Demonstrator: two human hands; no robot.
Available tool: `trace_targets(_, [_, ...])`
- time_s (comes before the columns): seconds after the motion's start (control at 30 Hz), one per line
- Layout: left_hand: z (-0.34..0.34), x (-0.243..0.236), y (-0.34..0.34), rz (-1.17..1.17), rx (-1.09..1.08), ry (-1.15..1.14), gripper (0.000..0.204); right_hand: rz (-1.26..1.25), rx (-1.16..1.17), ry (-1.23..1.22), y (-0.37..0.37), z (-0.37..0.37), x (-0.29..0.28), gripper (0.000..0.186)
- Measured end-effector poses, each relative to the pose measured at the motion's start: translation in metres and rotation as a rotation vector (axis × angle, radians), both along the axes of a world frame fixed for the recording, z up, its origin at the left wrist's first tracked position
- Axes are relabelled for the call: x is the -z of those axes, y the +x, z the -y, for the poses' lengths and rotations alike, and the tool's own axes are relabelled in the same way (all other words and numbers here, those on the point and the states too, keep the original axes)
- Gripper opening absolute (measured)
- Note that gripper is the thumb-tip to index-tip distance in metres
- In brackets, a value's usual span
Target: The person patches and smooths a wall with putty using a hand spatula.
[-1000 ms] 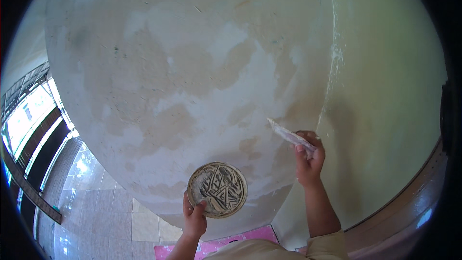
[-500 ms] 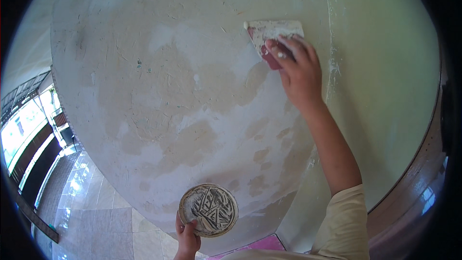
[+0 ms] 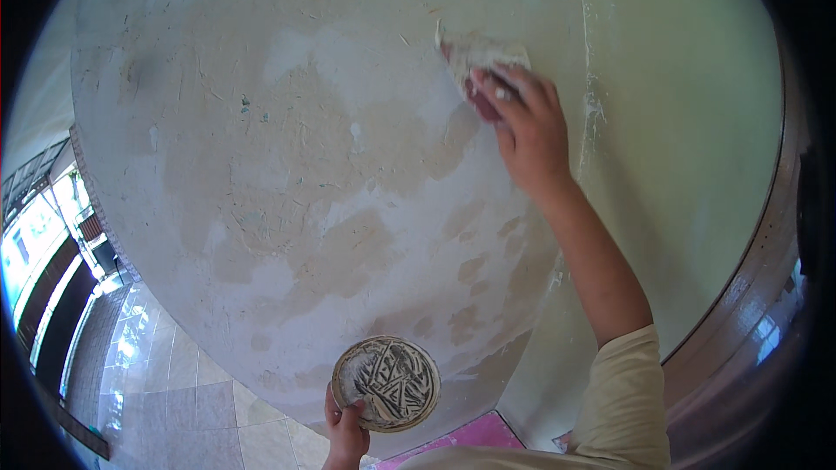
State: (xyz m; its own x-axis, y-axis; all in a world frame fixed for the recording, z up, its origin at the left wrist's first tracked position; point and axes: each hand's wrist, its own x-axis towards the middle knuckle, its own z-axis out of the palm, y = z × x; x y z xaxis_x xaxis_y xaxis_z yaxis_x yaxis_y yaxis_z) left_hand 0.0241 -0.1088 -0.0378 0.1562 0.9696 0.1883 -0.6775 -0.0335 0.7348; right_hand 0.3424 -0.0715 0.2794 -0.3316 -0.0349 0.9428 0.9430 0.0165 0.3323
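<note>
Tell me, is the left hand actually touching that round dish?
Touching. The head view shows it plainly: the left hand grips the round dish at its lower-left edge, with the thumb lapped over the rim.

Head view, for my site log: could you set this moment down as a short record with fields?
left hand: grips a round shallow dish by its left edge, thumb on top
dish contents: pale smears over a dark surface
right hand: holds a maroon scraper, pale-coated and blurred, at the patchy wall; contact unclear
right side: greenish wall
below: pink sheet
lower left: tiled floor
</note>
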Motion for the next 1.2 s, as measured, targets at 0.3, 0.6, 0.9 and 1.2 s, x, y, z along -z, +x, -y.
trace_targets(0.3, [-0.004,0.005,-0.004,0.003,-0.025,0.006,0.057,-0.166,-0.213,-0.091,0.006,0.039,0.010,0.023])
trace_targets(0.6, [-0.011,0.016,-0.004,-0.016,-0.003,-0.012,0.057,-0.834,-0.892,-0.599,0.035,-0.002,-0.042,0.034])
trace_targets(0.9, [-0.007,0.011,-0.002,-0.030,-0.034,-0.027,0.056,-0.315,-0.538,-0.032,0.028,0.015,-0.054,0.026])
trace_targets(1.2, [-0.014,0.020,-0.008,-0.069,-0.021,-0.010,0.056,0.301,0.016,-0.019,-0.009,-0.019,0.070,0.042])
